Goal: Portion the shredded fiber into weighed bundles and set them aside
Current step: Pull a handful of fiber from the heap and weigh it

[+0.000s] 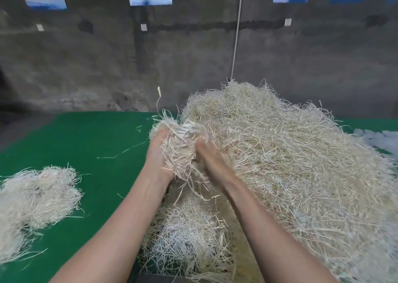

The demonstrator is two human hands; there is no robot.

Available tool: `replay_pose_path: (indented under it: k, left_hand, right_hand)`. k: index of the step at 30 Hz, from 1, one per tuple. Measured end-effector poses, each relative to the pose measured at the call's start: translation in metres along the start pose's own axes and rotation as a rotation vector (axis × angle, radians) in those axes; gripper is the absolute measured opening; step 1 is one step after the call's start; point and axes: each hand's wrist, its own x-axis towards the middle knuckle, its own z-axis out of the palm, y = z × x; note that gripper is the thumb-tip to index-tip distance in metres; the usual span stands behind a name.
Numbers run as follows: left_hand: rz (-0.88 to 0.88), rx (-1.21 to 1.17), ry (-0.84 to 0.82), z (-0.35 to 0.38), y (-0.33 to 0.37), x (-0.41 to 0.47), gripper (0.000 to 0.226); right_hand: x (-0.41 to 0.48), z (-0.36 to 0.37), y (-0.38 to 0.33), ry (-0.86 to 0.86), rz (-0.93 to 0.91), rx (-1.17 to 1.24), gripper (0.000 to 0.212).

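A big heap of pale shredded fiber covers the right half of the green table. At the heap's left edge, my left hand and my right hand clasp a tuft of fiber between them, lifted a little above the table. Strands hang down from the tuft and partly hide my fingers. A smaller mound of fiber lies below my wrists. Separate fiber bundles rest on the table at the left.
A grey concrete wall with posters rises behind the table. A white cord hangs down to the heap's top. Loose strands lie on the green surface. White material shows at the far right.
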Motion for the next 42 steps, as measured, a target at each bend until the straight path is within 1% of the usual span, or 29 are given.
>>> replay_pose_path:
  k: [1, 2, 3, 4, 6, 7, 9, 10, 12, 14, 17, 20, 21, 23, 25, 26, 27, 28, 29, 30, 31, 33, 34, 35, 37, 38, 39, 40, 42]
  left_hand:
    - [0.009, -0.039, 0.007, 0.006, 0.003, 0.002, 0.029]
    - [0.008, -0.079, -0.006, 0.012, 0.007, 0.002, 0.025]
    - [0.007, -0.097, -0.013, 0.014, 0.012, 0.004, 0.019]
    - [0.024, -0.085, -0.014, 0.013, 0.017, 0.008, 0.018]
    - [0.111, 0.123, 0.022, 0.004, 0.024, 0.015, 0.024]
    - [0.177, 0.306, 0.045, -0.002, 0.024, 0.016, 0.032]
    - [0.308, 0.712, 0.021, -0.015, 0.022, 0.015, 0.036]
    - [0.289, 0.884, -0.061, -0.022, 0.019, 0.013, 0.046]
    - [0.085, 1.106, -0.305, -0.032, 0.007, 0.012, 0.080]
    - [-0.110, 1.167, -0.450, -0.035, -0.008, 0.013, 0.098]
    - [-0.187, 1.121, -0.413, -0.031, -0.018, 0.016, 0.071]
    - [-0.201, 1.086, -0.464, -0.027, -0.020, 0.017, 0.059]
    - [-0.160, 1.126, -0.461, -0.026, -0.020, 0.019, 0.052]
    - [0.015, 1.203, -0.295, -0.020, -0.016, 0.024, 0.031]
    - [0.224, 1.097, -0.062, -0.018, -0.005, 0.032, 0.026]
    - [0.296, 0.978, 0.005, -0.016, 0.002, 0.035, 0.029]
    - [0.347, 0.862, 0.042, -0.012, 0.006, 0.037, 0.032]
    - [0.396, 0.778, 0.063, -0.009, 0.008, 0.039, 0.031]
    - [0.438, 0.723, 0.085, -0.005, 0.007, 0.037, 0.030]
    - [0.481, 0.672, 0.121, -0.002, 0.005, 0.035, 0.030]
    - [0.514, 0.599, 0.169, 0.000, 0.004, 0.034, 0.030]
    - [0.462, 0.357, 0.257, 0.002, 0.006, 0.034, 0.045]
    - [0.376, 0.242, 0.265, 0.004, 0.009, 0.032, 0.057]
    - [0.290, 0.153, 0.233, 0.005, 0.011, 0.032, 0.059]
    - [0.184, 0.059, 0.107, 0.011, 0.013, 0.034, 0.037]
    - [0.158, 0.030, 0.061, 0.016, 0.013, 0.032, 0.026]
    - [0.150, 0.019, 0.046, 0.021, 0.014, 0.030, 0.024]
    - [0.163, 0.029, 0.062, 0.023, 0.016, 0.030, 0.032]
    - [0.211, 0.080, 0.133, 0.023, 0.023, 0.032, 0.058]
  right_hand:
    - [-0.003, 0.008, 0.010, -0.126, 0.079, -0.014, 0.095]
    - [-0.006, 0.015, 0.023, -0.239, 0.157, -0.050, 0.085]
    - [-0.008, 0.022, 0.036, -0.323, 0.220, -0.116, 0.067]
    - [-0.008, 0.026, 0.049, -0.329, 0.262, -0.204, 0.049]
    - [-0.007, 0.024, 0.063, -0.106, 0.296, -0.238, 0.018]
    - [-0.005, 0.017, 0.063, 0.056, 0.319, -0.121, 0.014]
    - [0.004, -0.003, 0.052, 0.287, 0.376, 0.366, 0.018]
    - [0.010, -0.012, 0.043, 0.339, 0.379, 0.611, 0.020]
    - [0.019, -0.020, 0.024, 0.380, 0.358, 0.894, 0.024]
    - [0.027, -0.018, 0.007, 0.379, 0.347, 0.987, 0.026]
    - [0.032, -0.012, -0.008, 0.382, 0.318, 1.108, 0.030]
    - [0.035, -0.012, -0.007, 0.326, 0.214, 1.131, 0.032]
    - [0.034, -0.015, -0.006, 0.300, 0.158, 1.101, 0.037]
    - [0.032, -0.021, -0.002, 0.292, 0.081, 0.983, 0.052]
    - [0.026, -0.027, 0.012, 0.211, 0.057, 0.909, 0.058]
    - [0.022, -0.028, 0.022, 0.089, 0.080, 0.856, 0.058]
    - [0.019, -0.027, 0.033, -0.038, 0.122, 0.692, 0.057]
    - [0.016, -0.023, 0.042, -0.160, 0.179, 0.431, 0.060]
    - [0.015, -0.017, 0.049, -0.242, 0.222, 0.171, 0.070]
    - [0.013, -0.011, 0.053, -0.256, 0.237, -0.016, 0.081]
    - [0.012, -0.007, 0.054, -0.208, 0.252, -0.112, 0.096]
    - [0.013, -0.006, 0.056, -0.098, 0.235, -0.056, 0.121]
    - [0.013, -0.006, 0.056, -0.080, 0.198, -0.010, 0.126]
    - [0.014, -0.003, 0.054, -0.059, 0.173, -0.016, 0.126]
    - [0.015, 0.005, 0.054, -0.044, 0.166, -0.078, 0.114]
    - [0.018, 0.012, 0.055, -0.066, 0.152, -0.076, 0.089]
    - [0.020, 0.019, 0.058, -0.083, 0.152, -0.094, 0.051]
    - [0.022, 0.025, 0.063, -0.076, 0.124, -0.211, 0.019]
    - [0.020, 0.020, 0.076, -0.071, 0.060, -0.764, 0.019]
